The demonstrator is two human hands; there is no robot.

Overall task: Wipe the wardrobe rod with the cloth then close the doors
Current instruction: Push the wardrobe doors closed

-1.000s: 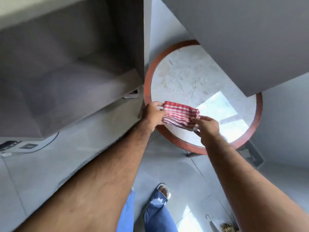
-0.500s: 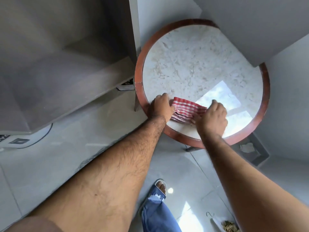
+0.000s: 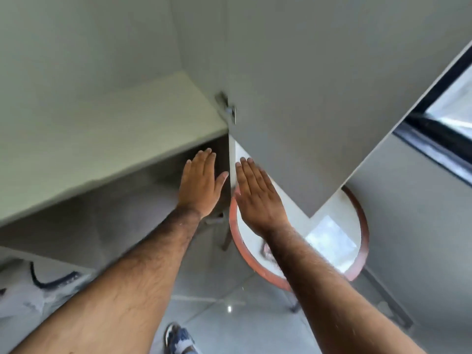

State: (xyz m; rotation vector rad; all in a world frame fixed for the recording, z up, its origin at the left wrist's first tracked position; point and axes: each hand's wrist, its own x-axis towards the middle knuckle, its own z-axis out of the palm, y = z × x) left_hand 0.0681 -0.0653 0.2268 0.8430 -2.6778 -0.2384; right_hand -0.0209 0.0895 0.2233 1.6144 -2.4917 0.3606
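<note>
Both my hands are raised, flat and empty, in front of the open grey wardrobe. My left hand (image 3: 200, 183) hovers before the shaded space under the wardrobe shelf (image 3: 107, 146). My right hand (image 3: 258, 198) is just right of the wardrobe's side edge, below the open right door (image 3: 319, 93). The red checked cloth (image 3: 267, 250) lies on the round table (image 3: 360, 218), mostly hidden behind my right forearm. A metal hinge (image 3: 228, 108) joins the door to the wardrobe. The rod is out of view.
The round marble-topped table with a red-brown rim stands right of the wardrobe, close to a grey wall. A dark-framed window (image 3: 444, 129) is at the far right. White items with a black cord (image 3: 48, 279) lie on the floor at left. My foot (image 3: 178, 339) is below.
Both hands let go of the cloth, leaving it on the table, and rose with fingers spread towards the wardrobe. The view tilted up, bringing the shelf and door closer.
</note>
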